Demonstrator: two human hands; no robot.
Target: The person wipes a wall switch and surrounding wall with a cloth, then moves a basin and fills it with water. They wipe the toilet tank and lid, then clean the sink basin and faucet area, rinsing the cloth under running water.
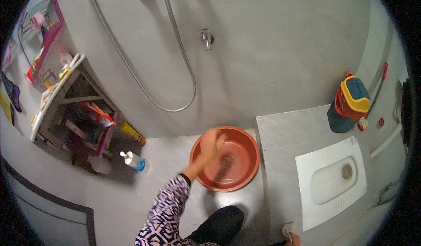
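A reddish-brown plastic basin [252, 171] stands on the tiled floor in front of me. Over its far left part is my left hand [210, 143], smeared by motion, so its fingers do not show clearly. Nothing in it can be made out. My right hand [295, 240] is at the lower edge, right of my knee, closed on a pale, crumpled cloth [288, 228]. Part of that hand is cut off by the frame.
On the raised floor at right lie a white squat toilet [309, 211] and a dark bin with a yellow rim [348, 92]. A white pump bottle [135, 162] stands left, near a crowded shelf [66, 99]. A shower hose [184, 62] hangs beside a wall tap [207, 39].
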